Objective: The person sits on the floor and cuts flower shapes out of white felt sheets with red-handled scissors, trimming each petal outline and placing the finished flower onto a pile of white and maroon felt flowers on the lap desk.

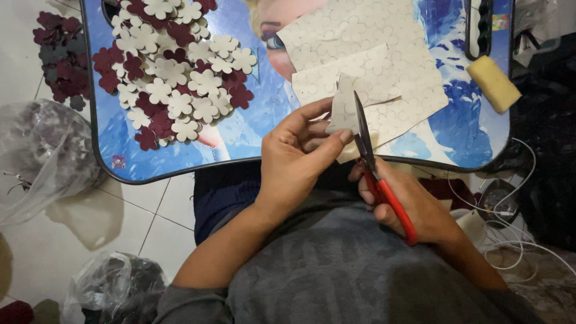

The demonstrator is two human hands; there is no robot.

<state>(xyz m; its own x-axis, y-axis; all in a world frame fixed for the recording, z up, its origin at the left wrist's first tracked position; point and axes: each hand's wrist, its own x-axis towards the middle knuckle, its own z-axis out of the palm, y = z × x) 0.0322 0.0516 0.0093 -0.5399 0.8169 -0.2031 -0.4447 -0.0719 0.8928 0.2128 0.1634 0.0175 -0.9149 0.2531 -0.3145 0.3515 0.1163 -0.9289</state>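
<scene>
My left hand (297, 159) pinches a small cream foam piece (343, 108) marked with flower outlines, just above the near edge of a blue printed lap table (240, 144). My right hand (414, 207) grips red-handled scissors (375, 174), whose dark blades point up and lie against the piece. Larger cream foam sheets (372, 54) with the same flower outlines lie on the table behind. A pile of cut cream and maroon foam flowers (174, 78) covers the table's left half.
A yellow sponge block (493, 83) lies at the table's right edge. More maroon flowers (60, 54) sit on the tiled floor at left, beside clear plastic bags (42, 156). White cables (510, 234) trail on the right.
</scene>
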